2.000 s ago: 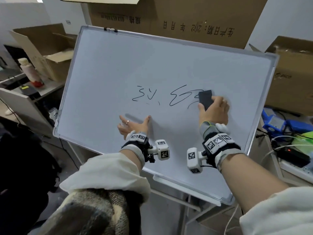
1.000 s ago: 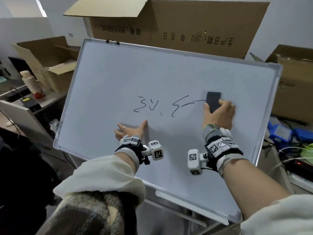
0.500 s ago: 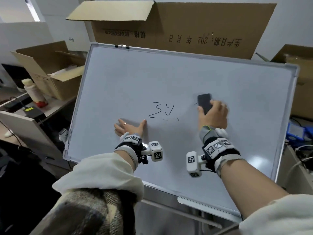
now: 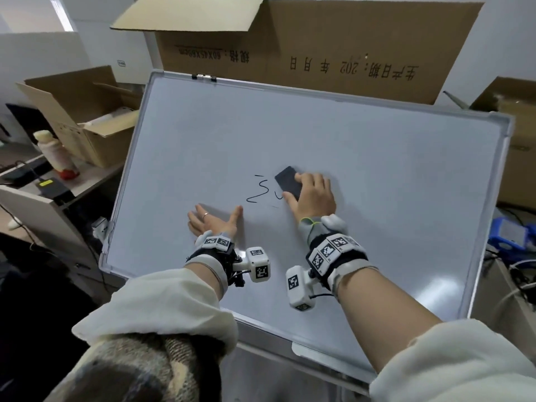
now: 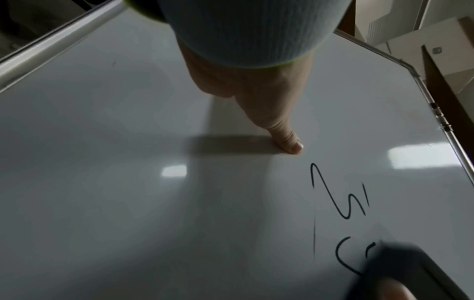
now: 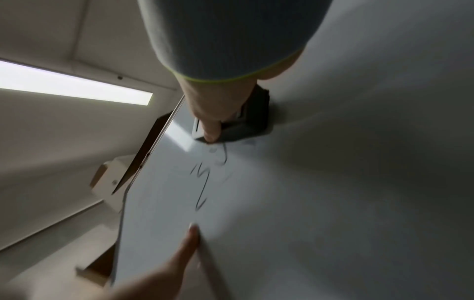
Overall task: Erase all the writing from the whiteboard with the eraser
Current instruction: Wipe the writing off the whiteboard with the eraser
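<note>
Right hand (image 4: 313,195): we record it gripping the black rectangular whiteboard eraser (image 4: 287,183), thumb along the near edge and fingers curled over the far side, the pad pressed flat to the board. In the right wrist view the thumb covers a pale strip on the eraser's (image 6: 246,123) back.

Left hand (image 4: 213,223): we note it spread flat, fingers straight, palm on the board surface, holding nothing; a ring sits on one finger. Its thumb tip lies near the ink.

Remaining black marker writing (image 4: 259,191): a few squiggled strokes between the two hands, the eraser's left corner touching the rightmost stroke.

White metal-framed whiteboard (image 4: 362,158): tilted, carrying both hands.

Surroundings: large brown cardboard box (image 4: 333,47) behind the board; smaller open cardboard box (image 4: 84,111) at left.
</note>
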The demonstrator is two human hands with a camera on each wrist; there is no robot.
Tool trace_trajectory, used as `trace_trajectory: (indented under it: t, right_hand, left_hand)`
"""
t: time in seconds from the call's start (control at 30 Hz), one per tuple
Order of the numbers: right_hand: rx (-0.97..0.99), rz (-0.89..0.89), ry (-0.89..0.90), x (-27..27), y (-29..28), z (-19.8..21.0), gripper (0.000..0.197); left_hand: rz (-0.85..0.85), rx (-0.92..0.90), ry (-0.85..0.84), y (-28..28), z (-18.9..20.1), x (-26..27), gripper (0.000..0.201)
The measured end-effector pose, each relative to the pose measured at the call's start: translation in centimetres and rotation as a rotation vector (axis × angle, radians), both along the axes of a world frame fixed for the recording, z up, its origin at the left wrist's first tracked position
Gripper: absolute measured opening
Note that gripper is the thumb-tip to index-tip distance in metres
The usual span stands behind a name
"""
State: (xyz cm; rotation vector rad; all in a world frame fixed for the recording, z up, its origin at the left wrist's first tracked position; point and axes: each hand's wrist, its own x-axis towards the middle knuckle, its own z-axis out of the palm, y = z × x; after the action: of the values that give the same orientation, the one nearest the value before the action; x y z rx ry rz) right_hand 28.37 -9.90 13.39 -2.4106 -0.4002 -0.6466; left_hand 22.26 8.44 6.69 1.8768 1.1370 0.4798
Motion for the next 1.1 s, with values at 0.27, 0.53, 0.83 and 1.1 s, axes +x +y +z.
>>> trace_trajectory:
  t: [0.27,0.53,0.83,1.1]
  right_hand:
    - [0.040,-0.112,-0.013,0.9,-4.8,0.5,0.046]
    - [0.088,-0.091,0.006,0.3,-1.3,-0.1,0.047]
    - [-0.162,0.234,0.017,-4.3,7.3,-4.9,0.045]
    - [0.041,-0.229,-0.033,2.9,0.4,3.3,0.046]
  left_hand:
    - [0.041,-0.002,-0.059,-0.1,-0.6,-0.1,0.116]
    - [0.017,-0.010,-0.013,2.3,0.1,-0.6,0.107]
    - [0.028,-0.013,0.045,8.1,-2.0,-2.5,0.119]
    - [-0.001,-0.030,0.013,8.2,0.1,-1.3,0.119]
